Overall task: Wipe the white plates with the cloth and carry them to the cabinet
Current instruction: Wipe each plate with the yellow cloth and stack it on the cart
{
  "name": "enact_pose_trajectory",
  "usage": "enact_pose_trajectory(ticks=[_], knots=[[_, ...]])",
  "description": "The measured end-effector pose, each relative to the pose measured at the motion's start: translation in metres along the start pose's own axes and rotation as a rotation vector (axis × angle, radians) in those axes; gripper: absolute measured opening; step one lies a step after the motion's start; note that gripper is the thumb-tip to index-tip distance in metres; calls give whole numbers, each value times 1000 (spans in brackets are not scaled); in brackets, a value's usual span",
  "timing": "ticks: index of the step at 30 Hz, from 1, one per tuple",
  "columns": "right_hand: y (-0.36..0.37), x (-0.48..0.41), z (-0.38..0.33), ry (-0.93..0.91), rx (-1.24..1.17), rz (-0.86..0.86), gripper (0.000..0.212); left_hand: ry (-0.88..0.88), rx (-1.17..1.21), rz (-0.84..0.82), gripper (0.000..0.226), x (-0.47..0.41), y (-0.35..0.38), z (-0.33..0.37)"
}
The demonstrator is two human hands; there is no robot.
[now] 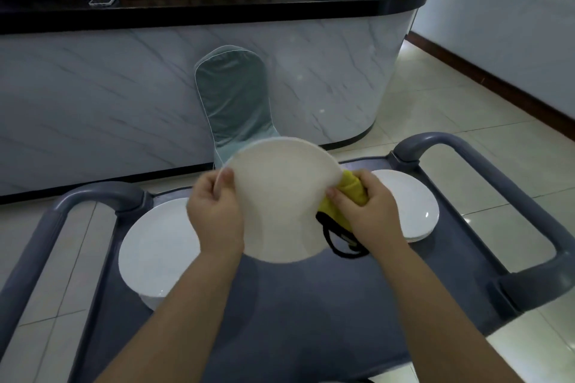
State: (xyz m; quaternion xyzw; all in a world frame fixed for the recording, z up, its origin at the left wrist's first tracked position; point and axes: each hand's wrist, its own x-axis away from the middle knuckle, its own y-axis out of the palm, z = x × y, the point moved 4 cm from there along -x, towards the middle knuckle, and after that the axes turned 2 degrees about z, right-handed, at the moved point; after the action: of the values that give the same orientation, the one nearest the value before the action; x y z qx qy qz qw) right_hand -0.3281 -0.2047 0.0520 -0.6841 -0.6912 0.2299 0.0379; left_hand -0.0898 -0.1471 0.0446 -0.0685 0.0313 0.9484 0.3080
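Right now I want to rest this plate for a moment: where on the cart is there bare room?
The cart tray is bare along its near middle, between the left plate stack and the right plate stack, toward you. Both far corners are crowded by those stacks; the held plate and the cloth hang over the centre.

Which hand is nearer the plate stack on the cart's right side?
Right. The right hand, gripping the yellow cloth, is just beside that plate stack. The left hand grips the held plate at its opposite edge, over the left-side plate.
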Motion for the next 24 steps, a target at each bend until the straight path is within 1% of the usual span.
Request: enact_pose_trajectory(ticks=[1,2,3,4,5,6,7,8,9,11,12,13,14,15,17,18,19,20,21,22,23,24], knots=[[4,4,7,-6,45,1,17,-34,-34,-16,22,6,-2,-12],[7,6,11,-37,105,5,20,7,-87,-56,20,10,-3,-19],[10,7,10,-96,167,9,22,131,-189,-117,16,13,-3,-19],[13,5,4,-198,232,9,23,326,-332,-196,15,15,0,-13],[16,3,-5,-334,300,-5,23,561,-487,-287,20,18,8,-3],[20,1,-17,-473,365,-29,21,793,-596,-368,23,20,17,6],[25,-1,-27,-588,418,-50,19,955,-651,-451,23,23,26,15],[29,-3,-37,-670,455,-57,17,1031,-659,-522,23,24,33,26],[31,-6,-46,-719,475,-47,17,1068,-644,-545,24,24,37,36],[30,-15,-58,-710,449,-20,21,1103,-612,-479,28,15,38,55],[28,-19,-60,-651,396,-26,24,1117,-595,-408,27,8,35,61],[24,-22,-57,-560,330,-45,27,1071,-571,-332,22,-1,29,64],[21,-24,-51,-450,250,-66,27,930,-515,-266,16,-11,20,64],[17,-24,-41,-328,156,-81,25,707,-402,-203,10,-20,11,60],[17,-15,-16,-95,-35,-87,19,256,-81,-54,13,-25,-4,36],[20,-9,-3,-11,-81,-71,17,125,0,10,15,-20,-9,21],[23,-3,9,45,-81,-52,16,37,13,23,16,-13,-11,8],[25,2,18,67,-54,-33,16,8,-16,-12,13,-5,-10,-2],[26,6,23,55,-21,-14,18,36,-84,-75,8,1,-9,-8],[26,7,24,11,14,0,20,147,-217,-154,6,5,-7,-9],[24,7,18,-84,74,11,20,333,-371,-228,15,8,-3,-3],[23,5,7,-230,161,12,18,560,-511,-305,20,9,5,6]])
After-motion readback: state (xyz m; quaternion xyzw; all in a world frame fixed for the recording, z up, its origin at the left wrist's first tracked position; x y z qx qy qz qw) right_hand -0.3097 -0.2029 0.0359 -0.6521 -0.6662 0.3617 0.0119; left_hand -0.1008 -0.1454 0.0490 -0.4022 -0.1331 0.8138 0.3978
